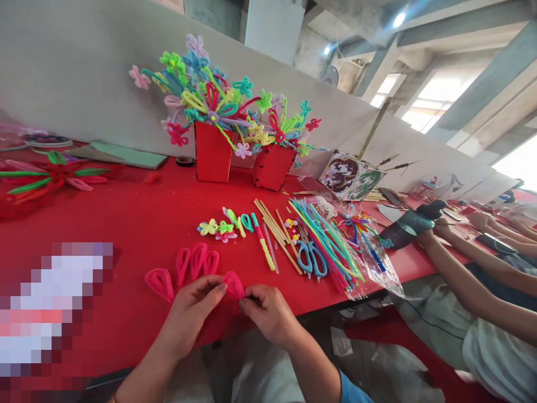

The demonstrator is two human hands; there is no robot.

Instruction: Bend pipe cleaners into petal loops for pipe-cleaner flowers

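Note:
A pink pipe-cleaner petal loop [233, 284] is pinched between both my hands at the near edge of the red table [138, 224]. My left hand [191, 313] grips its left side with thumb and fingers closed. My right hand [268, 313] pinches its right end. Several finished pink petal loops [197, 261] lie just beyond my hands, and one more pink petal [160, 283] lies to the left.
Blue scissors [312, 258], wooden sticks [279, 235], a bundle of coloured pipe cleaners [331, 243] in plastic and small pipe-cleaner flowers [222, 228] lie ahead. Two red boxes [212, 152] hold pipe-cleaner bouquets. Another person's arm [461, 280] holds a glue gun [409, 225] at right.

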